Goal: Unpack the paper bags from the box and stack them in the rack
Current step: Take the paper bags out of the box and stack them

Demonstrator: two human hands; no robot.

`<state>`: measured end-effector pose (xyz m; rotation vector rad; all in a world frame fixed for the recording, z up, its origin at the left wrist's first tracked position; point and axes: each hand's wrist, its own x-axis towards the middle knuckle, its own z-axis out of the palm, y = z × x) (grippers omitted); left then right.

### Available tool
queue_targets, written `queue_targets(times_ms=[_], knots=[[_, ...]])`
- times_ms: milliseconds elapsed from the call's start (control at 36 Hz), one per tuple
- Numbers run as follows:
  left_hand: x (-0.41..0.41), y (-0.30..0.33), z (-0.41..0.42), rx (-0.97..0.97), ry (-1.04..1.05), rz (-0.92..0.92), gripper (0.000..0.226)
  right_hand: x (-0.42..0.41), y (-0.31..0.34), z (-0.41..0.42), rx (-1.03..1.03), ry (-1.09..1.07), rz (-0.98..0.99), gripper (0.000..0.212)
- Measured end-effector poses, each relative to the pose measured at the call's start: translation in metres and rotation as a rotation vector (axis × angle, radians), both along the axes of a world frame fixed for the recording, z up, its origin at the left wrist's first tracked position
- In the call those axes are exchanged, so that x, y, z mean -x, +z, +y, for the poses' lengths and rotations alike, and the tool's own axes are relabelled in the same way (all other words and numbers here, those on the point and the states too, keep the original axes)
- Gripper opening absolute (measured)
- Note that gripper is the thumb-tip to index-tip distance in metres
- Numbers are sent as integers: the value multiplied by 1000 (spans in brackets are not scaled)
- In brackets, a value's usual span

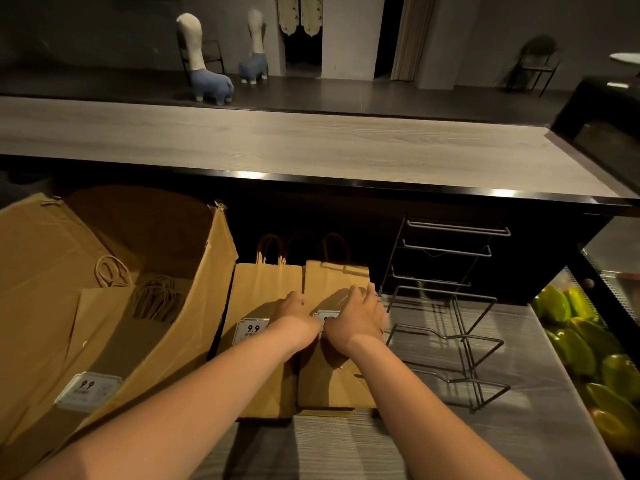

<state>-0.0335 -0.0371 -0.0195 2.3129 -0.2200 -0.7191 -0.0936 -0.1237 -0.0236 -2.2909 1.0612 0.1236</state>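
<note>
Now square the right stack of paper bags (334, 341) with both flat, empty hands, left hand (294, 315) and right hand (356, 317); then lift toward rack (450, 306) at three o'clock.

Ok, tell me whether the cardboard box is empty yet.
Not empty. The cardboard box, its flaps open, still holds folded paper bags lying flat with twine handles showing; one carries a 9.9 price label.

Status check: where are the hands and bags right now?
Both hands flat on right bag stack. More bags in box. Wire rack unobstructed.
</note>
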Motion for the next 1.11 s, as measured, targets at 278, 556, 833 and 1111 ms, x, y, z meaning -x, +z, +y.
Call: queue_targets(times_ms=[278,556,833,1111], knots=[[-16,43,23,396,95,-190,23,-21,43,21,-227,88,-531,55],[-47,121,71,537,202,-412,17,-61,113,76,-359,236,-780,39],[-89,132,164,421,326,-480,26,-107,141,149,-445,373,-738,40],[-135,97,250,365,521,-342,29,-170,127,222,-415,520,-404,55]])
